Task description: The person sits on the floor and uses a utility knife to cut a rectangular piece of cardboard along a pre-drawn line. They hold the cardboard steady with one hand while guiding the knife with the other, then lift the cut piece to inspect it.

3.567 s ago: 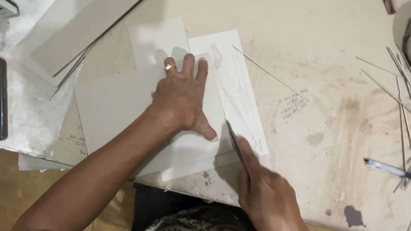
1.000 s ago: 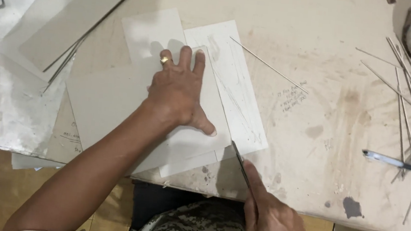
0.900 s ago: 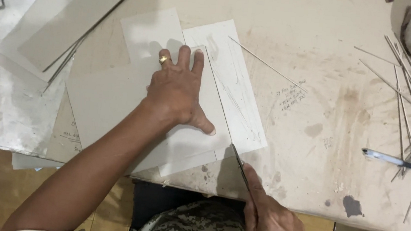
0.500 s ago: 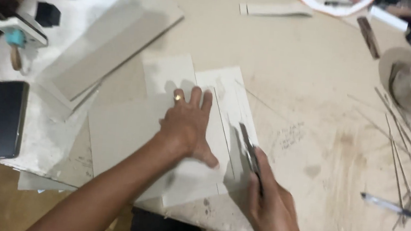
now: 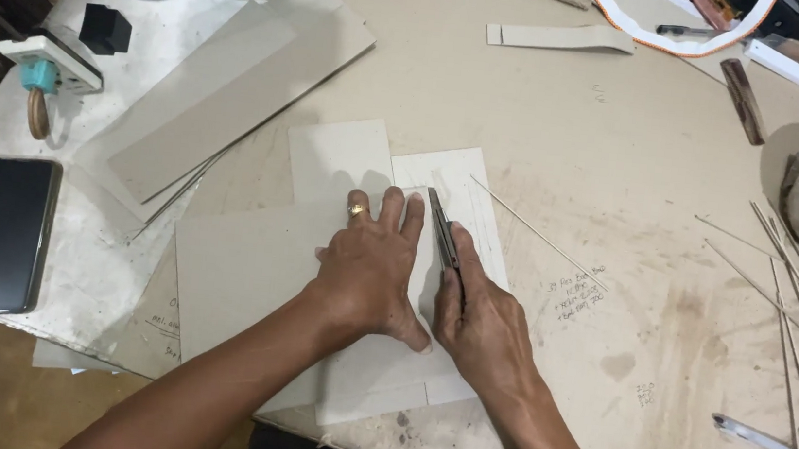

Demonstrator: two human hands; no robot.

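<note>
Left hand (image 5: 371, 271) is lying flat, fingers spread, pressing down on the grey cardboard sheet (image 5: 248, 273) near the table's (image 5: 564, 133) front edge, gripping nothing. Right hand (image 5: 483, 325) is closing around a utility knife (image 5: 444, 239), index finger riding along its spine, blade tip resting on the white sheet (image 5: 466, 197) just beside the left fingertips. Board is looking light, stiff and thin, likely sliding easily on the smooth top; best pinned flat close to the cut line. 1 thin stick (image 5: 535, 233) is lying near.
</note>
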